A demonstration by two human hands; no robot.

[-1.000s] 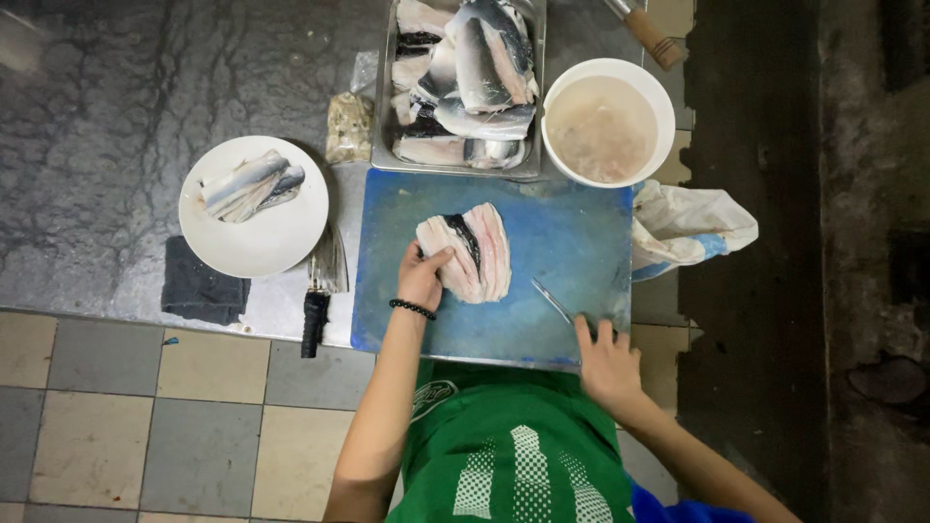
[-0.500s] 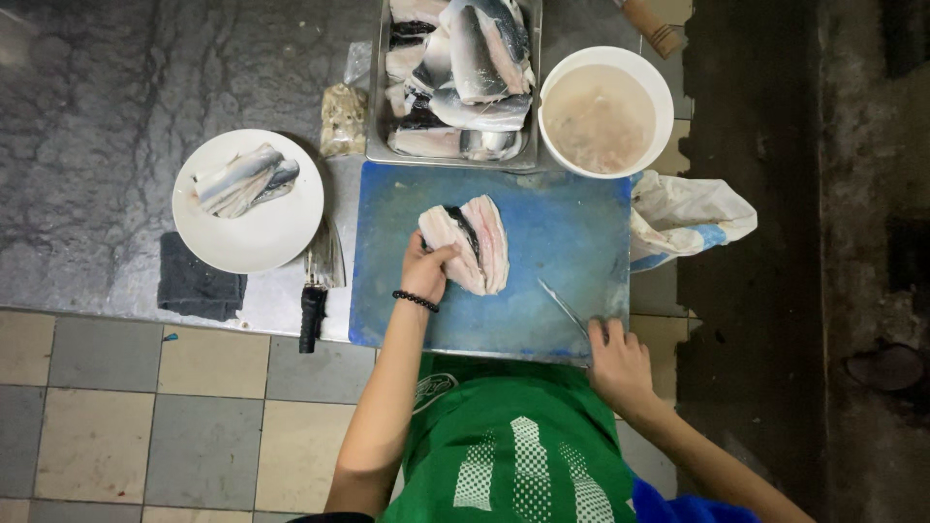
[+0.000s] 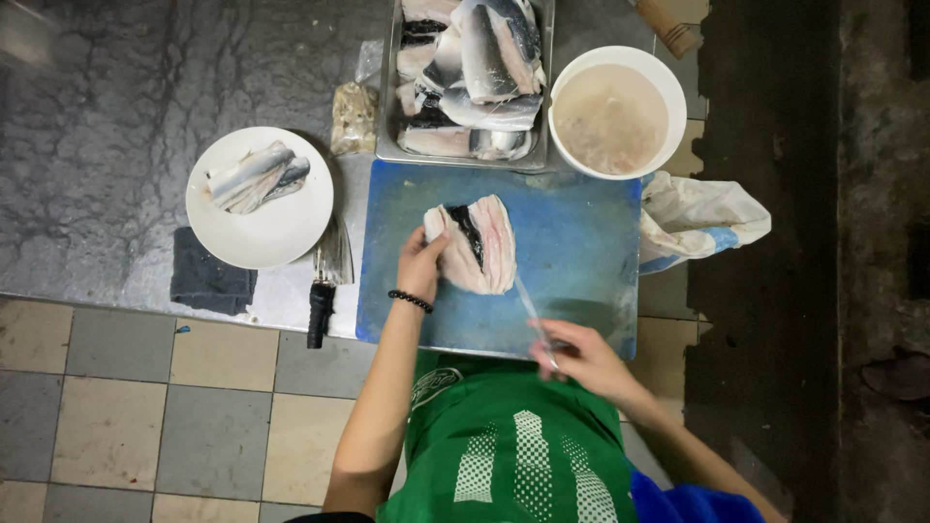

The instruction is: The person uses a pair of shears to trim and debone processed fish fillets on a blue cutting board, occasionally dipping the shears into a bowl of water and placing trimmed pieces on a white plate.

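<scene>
Two hands are at work over my blue rectangular cutting board (image 3: 581, 252). My left hand (image 3: 420, 266) presses its fingertips on the near-left edge of the opened fish fillet (image 3: 480, 242), a pale pink slab of flesh with a dark strip down its middle, lying just left of the board's centre. This hand is pinning the fish flat rather than gripping it. My right hand (image 3: 581, 358) is closed around the handle of a thin-bladed knife (image 3: 531, 308), whose tip points up toward the lower right edge of the fillet; I cannot tell whether the blade touches the flesh.

Judging by how things lie, the work looks early to midway. On the round white plate (image 3: 291, 228) to my left lie only a few trimmed silver-skinned fish pieces (image 3: 254, 176), while the rectangular steel tray (image 3: 386, 136) beyond the board holds a full heap of grey-and-white fish halves (image 3: 475, 77) that seem not yet handled. The fillet under my hand is opened out but not yet moved to the plate.

Right of the tray stands a round white bowl of cloudy pinkish water (image 3: 612, 116). A crumpled white plastic bag (image 3: 697, 218) sits just beside the board's right edge, and a dark folded cloth (image 3: 208, 281) and a black-handled knife (image 3: 325, 291) lie near the plate.
</scene>
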